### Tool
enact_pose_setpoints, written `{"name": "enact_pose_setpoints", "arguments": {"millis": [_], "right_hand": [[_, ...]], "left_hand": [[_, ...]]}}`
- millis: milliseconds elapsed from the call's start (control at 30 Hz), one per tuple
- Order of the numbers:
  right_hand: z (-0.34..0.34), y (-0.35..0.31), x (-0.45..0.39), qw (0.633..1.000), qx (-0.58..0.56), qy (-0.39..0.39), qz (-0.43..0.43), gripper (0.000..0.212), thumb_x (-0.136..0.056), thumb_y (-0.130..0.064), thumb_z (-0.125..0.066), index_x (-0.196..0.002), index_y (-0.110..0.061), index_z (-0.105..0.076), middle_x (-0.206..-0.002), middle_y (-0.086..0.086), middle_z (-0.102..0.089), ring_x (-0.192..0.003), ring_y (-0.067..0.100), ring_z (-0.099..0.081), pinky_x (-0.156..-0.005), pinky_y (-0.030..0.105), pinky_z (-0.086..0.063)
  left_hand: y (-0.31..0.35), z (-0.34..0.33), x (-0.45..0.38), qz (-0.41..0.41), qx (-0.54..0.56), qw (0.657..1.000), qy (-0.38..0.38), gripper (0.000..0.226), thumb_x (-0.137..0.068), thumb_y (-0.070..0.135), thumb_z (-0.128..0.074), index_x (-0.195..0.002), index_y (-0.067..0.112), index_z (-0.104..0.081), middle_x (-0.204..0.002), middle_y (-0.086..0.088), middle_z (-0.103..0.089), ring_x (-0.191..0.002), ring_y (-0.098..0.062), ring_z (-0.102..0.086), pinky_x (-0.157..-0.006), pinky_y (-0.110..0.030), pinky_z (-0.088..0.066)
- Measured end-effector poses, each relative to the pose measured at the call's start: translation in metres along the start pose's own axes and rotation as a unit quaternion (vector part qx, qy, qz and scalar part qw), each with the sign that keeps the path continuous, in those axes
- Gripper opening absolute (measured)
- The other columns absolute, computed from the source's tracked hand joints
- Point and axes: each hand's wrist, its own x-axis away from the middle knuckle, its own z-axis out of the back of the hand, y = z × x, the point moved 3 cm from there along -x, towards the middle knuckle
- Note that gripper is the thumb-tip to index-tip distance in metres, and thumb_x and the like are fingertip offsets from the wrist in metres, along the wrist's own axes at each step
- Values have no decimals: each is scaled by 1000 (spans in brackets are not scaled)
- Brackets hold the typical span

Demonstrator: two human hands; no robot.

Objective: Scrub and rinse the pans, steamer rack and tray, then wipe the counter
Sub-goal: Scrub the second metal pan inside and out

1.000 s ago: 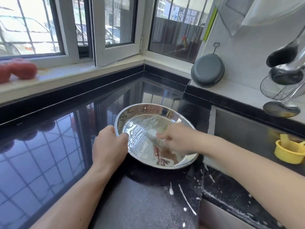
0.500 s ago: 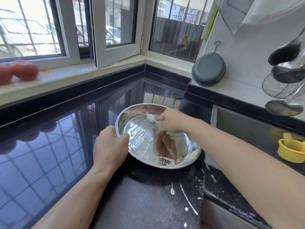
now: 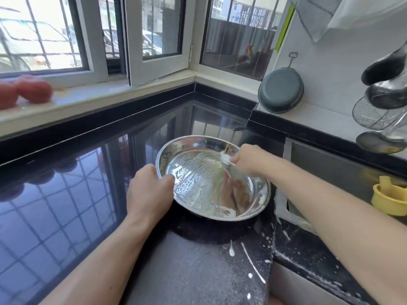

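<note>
On black counter (image 3: 92, 208) beside sink (image 3: 330, 172): steel pan (image 3: 198, 186) (sudsy inside). Left hand (image 3: 149, 190) grip clamps pan's near-left rim; right hand (image 3: 248, 160) grip pinches white scrubber (image 3: 225, 159) at far rim.

**Colours and patterns on my counter**

The round shiny silver steel pan (image 3: 211, 179) carries a white, speckled film of soap bubbles across its mirror base, which reflects a warm tan patch. I pinch a small white foamy scrubber (image 3: 225, 159). The glossy black stone counter (image 3: 66, 205) mirrors a pale blue-white grid of window bars; nearer me it turns matt grey-black with fine speckles and white streaks of suds (image 3: 251, 263). On the pale cream sill lie blurred red round fruits (image 3: 28, 90). A dark grey-green round lid (image 3: 280, 90) leans on the white wall; a yellow plastic cup (image 3: 388, 200) sits in the grey sink.
</note>
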Motion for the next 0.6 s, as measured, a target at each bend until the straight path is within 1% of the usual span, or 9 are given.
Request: {"name": "enact_pose_setpoints", "arguments": {"millis": [100,167,233,300,400,433,467,500,600], "right_hand": [[-12,-17,8,997,-36,-50,44,34,-94,-8,-52,-115,-20,-76,-111,-5,-69,-102,31,-67,-92,41,-57],[-9,-8,3,999,9,-20,29,28,-92,-12,-48,-96,-24,-73,-96,-1,-58,-92,33,-60,-76,35,-52],[-6,6,1,999,44,21,-2,23,-88,-16,-44,-98,-14,-65,-95,6,-51,-97,34,-61,-69,33,-43],[-12,0,15,998,62,-5,15,18,-88,-11,-41,-90,-14,-58,-95,8,-49,-92,32,-57,-65,31,-39],[-15,-7,33,997,46,-44,51,30,-90,-4,-41,-68,-20,-54,-88,3,-51,-79,26,-42,-59,28,-39],[-12,-2,30,997,45,-32,50,32,-89,-6,-41,-75,-23,-64,-91,2,-55,-80,26,-48,-62,28,-45],[-9,7,24,998,45,-13,31,37,-88,-11,-39,-93,-26,-72,-101,1,-60,-84,27,-54,-69,30,-50],[-6,14,19,999,50,6,7,43,-85,-16,-36,-109,-26,-71,-112,4,-62,-88,28,-57,-72,33,-51],[-10,14,24,997,80,18,-6,41,-83,-14,-37,-111,-17,-66,-116,10,-61,-87,30,-54,-68,34,-44]], "left_hand": [[1,1,1,-2,-5,1000,0,26,-85,15,-58,-69,12,-37,-66,-1,-45,-60,-22,-38,-56,-35,-31],[1,1,1,-3,-3,1000,0,26,-84,14,-58,-69,12,-37,-67,-2,-44,-61,-22,-37,-57,-36,-31],[1,0,0,-4,0,1000,-1,27,-85,15,-58,-69,12,-36,-67,-3,-43,-62,-23,-37,-58,-37,-32],[0,1,0,1,1,1000,1,27,-85,16,-58,-69,12,-37,-67,-2,-43,-62,-23,-37,-58,-37,-32],[0,0,0,2,0,1000,3,27,-85,16,-59,-69,11,-38,-66,-2,-45,-61,-23,-39,-58,-36,-32],[0,0,0,1,0,1000,4,27,-85,16,-59,-69,11,-38,-66,-2,-45,-61,-23,-39,-58,-37,-33],[0,0,0,0,0,1000,4,26,-84,16,-59,-69,11,-38,-66,-3,-45,-61,-23,-39,-58,-37,-34],[0,0,0,0,1,1000,4,26,-84,16,-59,-69,11,-38,-66,-3,-45,-61,-23,-39,-58,-37,-34],[0,1,0,-3,4,1000,1,25,-85,16,-58,-69,10,-39,-67,-4,-45,-62,-23,-40,-57,-37,-35]]}}
